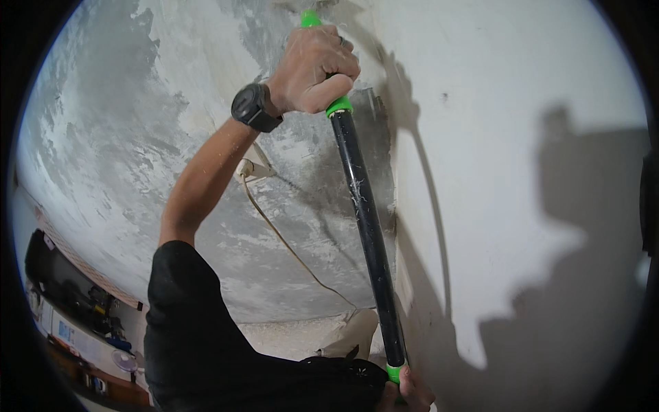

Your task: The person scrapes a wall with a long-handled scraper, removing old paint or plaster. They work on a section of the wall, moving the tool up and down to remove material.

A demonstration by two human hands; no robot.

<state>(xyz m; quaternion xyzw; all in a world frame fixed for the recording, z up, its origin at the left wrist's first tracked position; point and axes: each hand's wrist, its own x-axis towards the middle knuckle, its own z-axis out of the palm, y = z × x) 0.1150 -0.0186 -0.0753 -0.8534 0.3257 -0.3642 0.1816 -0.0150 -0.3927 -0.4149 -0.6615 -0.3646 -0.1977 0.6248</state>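
Note:
A long black pole (363, 206) with bright green grips runs steeply down beside the corner of two walls. Around its upper green grip my left hand (322, 72) is closed, with pale dust on the skin and a dark watch (252, 107) at the wrist. Low in the picture, my right hand (409, 392) holds the pole at its lower green grip (395, 373); the picture's edge cuts part of this hand off. The tool's far end is out of view. Behind the pole is a wall with patchy grey and white plaster (206, 67).
A plug (246, 168) with a hanging cord (280, 237) sits at a wall fitting left of the pole. The smooth white wall (489, 180) rises close on the right, bearing shadows. Far left, a cluttered shelf or counter (77, 329) holds a small fan (124, 360).

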